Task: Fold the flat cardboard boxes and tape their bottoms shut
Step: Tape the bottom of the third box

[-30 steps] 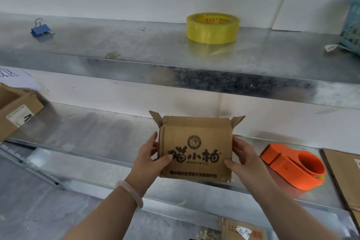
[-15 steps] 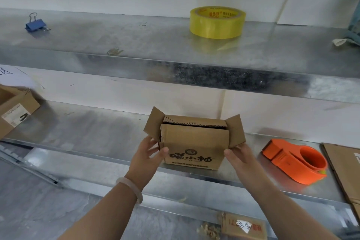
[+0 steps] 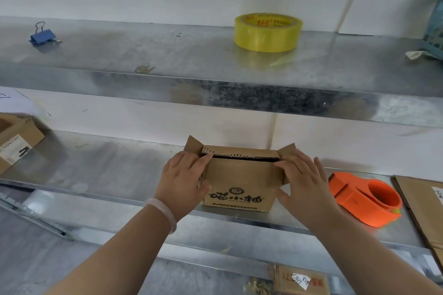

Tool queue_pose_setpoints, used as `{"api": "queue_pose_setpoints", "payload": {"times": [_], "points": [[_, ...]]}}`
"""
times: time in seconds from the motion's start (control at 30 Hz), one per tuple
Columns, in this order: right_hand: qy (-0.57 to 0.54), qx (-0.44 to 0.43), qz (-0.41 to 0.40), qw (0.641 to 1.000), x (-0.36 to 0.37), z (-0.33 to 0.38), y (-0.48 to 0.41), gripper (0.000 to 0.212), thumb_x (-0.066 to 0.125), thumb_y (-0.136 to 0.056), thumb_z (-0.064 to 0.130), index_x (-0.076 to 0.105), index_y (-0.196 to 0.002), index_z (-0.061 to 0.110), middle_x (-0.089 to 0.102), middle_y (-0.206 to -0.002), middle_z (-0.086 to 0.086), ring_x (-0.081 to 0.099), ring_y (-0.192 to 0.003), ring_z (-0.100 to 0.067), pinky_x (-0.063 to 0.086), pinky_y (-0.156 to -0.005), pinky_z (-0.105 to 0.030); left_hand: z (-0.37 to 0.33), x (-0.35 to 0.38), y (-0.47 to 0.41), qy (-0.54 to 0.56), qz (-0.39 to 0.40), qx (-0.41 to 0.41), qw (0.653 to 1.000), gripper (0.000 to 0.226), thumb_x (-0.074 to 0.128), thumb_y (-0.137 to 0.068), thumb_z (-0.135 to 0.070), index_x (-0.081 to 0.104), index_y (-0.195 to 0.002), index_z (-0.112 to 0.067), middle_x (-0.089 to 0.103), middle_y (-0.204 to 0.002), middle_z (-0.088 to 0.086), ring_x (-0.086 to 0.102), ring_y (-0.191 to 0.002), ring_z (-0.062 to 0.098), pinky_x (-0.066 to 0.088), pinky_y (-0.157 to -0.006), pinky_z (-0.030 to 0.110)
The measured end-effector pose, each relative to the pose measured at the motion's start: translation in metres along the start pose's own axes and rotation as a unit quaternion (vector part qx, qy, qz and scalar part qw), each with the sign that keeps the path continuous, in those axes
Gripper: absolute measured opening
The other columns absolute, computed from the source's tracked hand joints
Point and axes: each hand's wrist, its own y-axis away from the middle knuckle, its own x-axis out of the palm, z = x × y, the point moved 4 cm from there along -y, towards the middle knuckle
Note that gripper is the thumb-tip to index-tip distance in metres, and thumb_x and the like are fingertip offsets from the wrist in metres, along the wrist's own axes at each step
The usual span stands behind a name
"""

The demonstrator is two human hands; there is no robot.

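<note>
The step in hand is closing the flaps of one box (image 3: 237, 189), which I take to be its bottom turned up; the box stands on the lower shelf (image 3: 107, 165), close to the front edge, printed side toward the person. The left hand (image 3: 184, 179) lies over its left top corner, fingers fairly straight on the cardboard and thumb down the front face; the right hand (image 3: 302, 182) lies spread over the right corner in the same way; neither grip closes round anything, both are flat, pressing grips. The near flap (image 3: 239, 170) is folded down and the far flap (image 3: 239, 151) comes toward it, with a dark slit left between them; the two side flaps (image 3: 191, 145) stick up at the corners.

By my reading the fold is nearly done and no tape is on the seam yet. The next move calls for one hand to hold the two long flaps together while the other reaches for the orange dispenser (image 3: 364, 199), which lies just to the right on the same shelf; the side flaps seem to need tucking or flattening first. A yellow tape roll (image 3: 268, 31) sits on the upper shelf (image 3: 143, 55), well apart.

As to containers: nothing can be seen through the slit of the box; an open box (image 3: 16, 141) at the left edge is cut off by the frame and its contents cannot be told; a bluish basket (image 3: 435, 19) at the right edge is equally unreadable. Flat cardboard (image 3: 422, 208) lies right of the dispenser, presumably waiting its turn.
</note>
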Motion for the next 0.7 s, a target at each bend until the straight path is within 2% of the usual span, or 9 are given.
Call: {"api": "queue_pose_setpoints", "payload": {"times": [0.07,0.17,0.23,0.33,0.43,0.5,0.57,0.63,0.7], "points": [[-0.003,0.004,-0.010,1.000,0.003,-0.002,0.001,0.063,0.070,-0.084,0.037,0.048,-0.141,0.023,0.048,-0.145,0.003,0.026,-0.146,-0.020,0.004,-0.121,-0.048,0.003,0.002,0.001,0.021,-0.006,-0.017,1.000,0.071,0.079,-0.068,-0.042,0.058,-0.131,-0.015,0.056,-0.109,0.002,0.052,-0.107,0.027,0.051,-0.087,0.046],[0.015,0.006,0.013,1.000,0.004,-0.003,-0.001,0.075,0.063,-0.089,0.043,0.028,-0.153,0.026,0.038,-0.154,0.005,0.019,-0.149,-0.016,-0.007,-0.120,-0.044,0.003,0.007,0.000,0.040,-0.008,-0.025,0.999,0.064,0.077,-0.070,-0.041,0.060,-0.127,-0.016,0.055,-0.123,0.004,0.046,-0.118,0.026,0.046,-0.093,0.046],[0.017,0.002,0.015,1.000,0.003,-0.003,-0.004,0.074,0.065,-0.088,0.041,0.030,-0.152,0.028,0.042,-0.149,0.006,0.026,-0.146,-0.017,-0.009,-0.119,-0.044,0.002,0.009,-0.003,0.065,-0.003,-0.038,0.997,0.061,0.083,-0.069,-0.033,0.061,-0.123,-0.017,0.057,-0.127,0.004,0.048,-0.122,0.026,0.044,-0.098,0.048],[-0.002,-0.010,-0.007,1.000,0.000,-0.001,-0.007,0.063,0.078,-0.077,0.032,0.054,-0.135,0.031,0.057,-0.120,0.009,0.049,-0.125,-0.019,0.007,-0.121,-0.050,0.001,0.006,-0.005,0.109,-0.011,-0.050,0.993,0.058,0.087,-0.063,-0.025,0.056,-0.112,-0.024,0.061,-0.114,-0.002,0.055,-0.111,0.025,0.047,-0.094,0.046],[-0.011,-0.037,-0.036,0.999,0.000,-0.001,-0.007,0.032,0.081,-0.072,0.028,0.065,-0.100,0.031,0.060,-0.100,0.015,0.058,-0.107,-0.015,0.017,-0.120,-0.051,0.002,0.002,-0.005,0.122,-0.043,-0.031,0.991,0.047,0.082,-0.065,-0.033,0.046,-0.094,-0.031,0.056,-0.102,-0.009,0.054,-0.096,0.017,0.049,-0.083,0.038],[-0.013,-0.052,-0.029,0.998,0.000,-0.002,-0.007,0.019,0.068,-0.076,0.048,0.063,-0.085,0.031,0.059,-0.093,0.019,0.058,-0.102,-0.008,0.013,-0.121,-0.048,0.004,-0.001,-0.004,0.182,-0.030,-0.028,0.982,0.032,0.067,-0.075,-0.055,0.049,-0.083,-0.030,0.058,-0.092,-0.013,0.054,-0.087,0.011,0.048,-0.075,0.029],[-0.014,-0.046,0.041,0.998,0.004,-0.003,-0.005,0.060,0.034,-0.075,0.082,0.069,-0.087,0.035,0.057,-0.099,0.025,0.045,-0.110,0.004,0.007,-0.122,-0.047,0.006,-0.004,-0.006,0.273,0.020,-0.064,0.960,0.041,0.047,-0.085,-0.068,0.058,-0.071,-0.031,0.064,-0.078,-0.013,0.059,-0.079,0.008,0.051,-0.070,0.032],[-0.051,-0.031,0.079,0.995,0.004,-0.003,-0.002,0.096,-0.002,-0.071,0.091,0.073,-0.101,0.037,0.054,-0.112,0.029,0.036,-0.121,0.007,0.002,-0.122,-0.044,0.010,-0.008,-0.009,0.307,0.046,-0.107,0.945,0.043,0.046,-0.093,-0.058,0.065,-0.066,-0.032,0.068,-0.074,-0.012,0.063,-0.080,0.005,0.054,-0.074,0.036],[-0.127,0.012,0.068,0.990,0.000,-0.005,-0.002,0.094,-0.005,-0.078,0.082,0.072,-0.108,0.037,0.056,-0.120,0.026,0.037,-0.129,0.000,0.004,-0.120,-0.041,0.013,-0.007,-0.014,0.281,0.083,-0.112,0.950,0.034,0.055,-0.096,-0.039,0.073,-0.071,-0.025,0.071,-0.081,-0.011,0.062,-0.086,0.004,0.053,-0.082,0.037]]}}
